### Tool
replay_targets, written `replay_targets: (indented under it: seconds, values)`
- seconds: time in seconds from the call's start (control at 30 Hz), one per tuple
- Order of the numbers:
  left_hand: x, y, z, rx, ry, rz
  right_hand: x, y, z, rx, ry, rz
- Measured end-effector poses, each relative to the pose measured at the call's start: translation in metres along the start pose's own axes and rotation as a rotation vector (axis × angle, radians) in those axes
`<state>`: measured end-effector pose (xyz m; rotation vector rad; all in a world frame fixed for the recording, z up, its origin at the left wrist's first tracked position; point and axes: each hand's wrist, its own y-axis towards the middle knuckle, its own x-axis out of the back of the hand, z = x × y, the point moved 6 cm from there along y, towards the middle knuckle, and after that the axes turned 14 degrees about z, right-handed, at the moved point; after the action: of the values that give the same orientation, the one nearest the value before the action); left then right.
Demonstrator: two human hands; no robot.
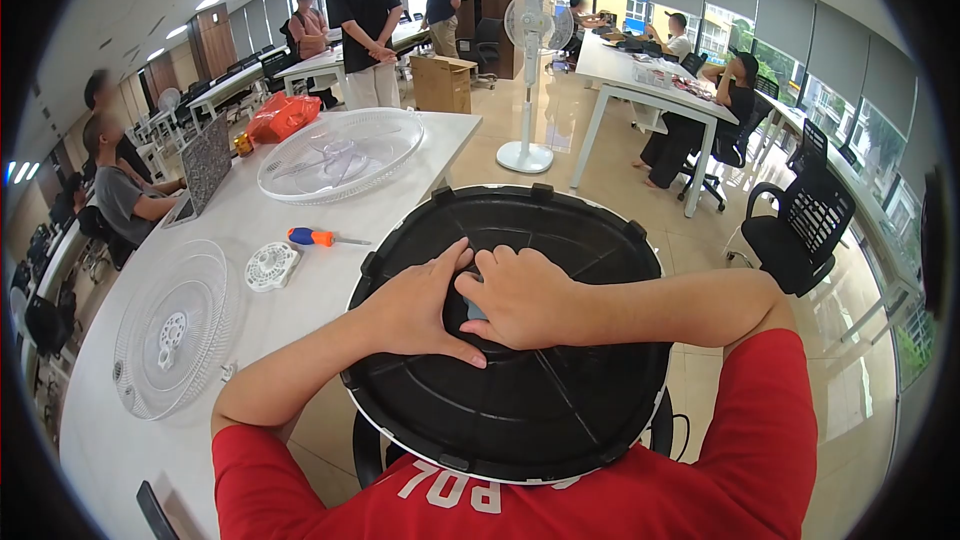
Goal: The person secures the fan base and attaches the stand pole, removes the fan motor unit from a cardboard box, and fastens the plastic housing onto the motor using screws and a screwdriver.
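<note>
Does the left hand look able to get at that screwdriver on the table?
Probably yes: the screwdriver lies uncovered on the table, and nothing seems to stand between it and the left hand, though that hand would first have to leave the black disc.

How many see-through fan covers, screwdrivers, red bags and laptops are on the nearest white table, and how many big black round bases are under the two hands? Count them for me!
See-through fan covers: 2
Screwdriver: 1
Red bag: 1
Laptop: 1
Black round base: 1
Total: 6
</note>
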<state>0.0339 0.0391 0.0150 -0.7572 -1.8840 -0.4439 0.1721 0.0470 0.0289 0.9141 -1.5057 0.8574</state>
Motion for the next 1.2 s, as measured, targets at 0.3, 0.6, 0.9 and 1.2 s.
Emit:
replay_targets:
  seconds: [0.3,0.6,0.9,1.2]
  values:
    - [-0.002,-0.001,-0.002,-0.012,0.018,-0.010,-0.001,-0.003,0.002,-0.016,-0.039,-0.056]
    - [-0.001,-0.002,-0.006,0.015,0.023,0.006,-0.001,-0.006,0.001,-0.013,-0.075,-0.110]
    - [-0.005,-0.003,0.000,-0.045,0.066,-0.057,0.002,-0.004,0.003,-0.023,-0.049,-0.056]
    - [-0.007,-0.004,0.004,-0.079,0.106,-0.081,0.004,-0.003,0.005,-0.043,-0.086,-0.029]
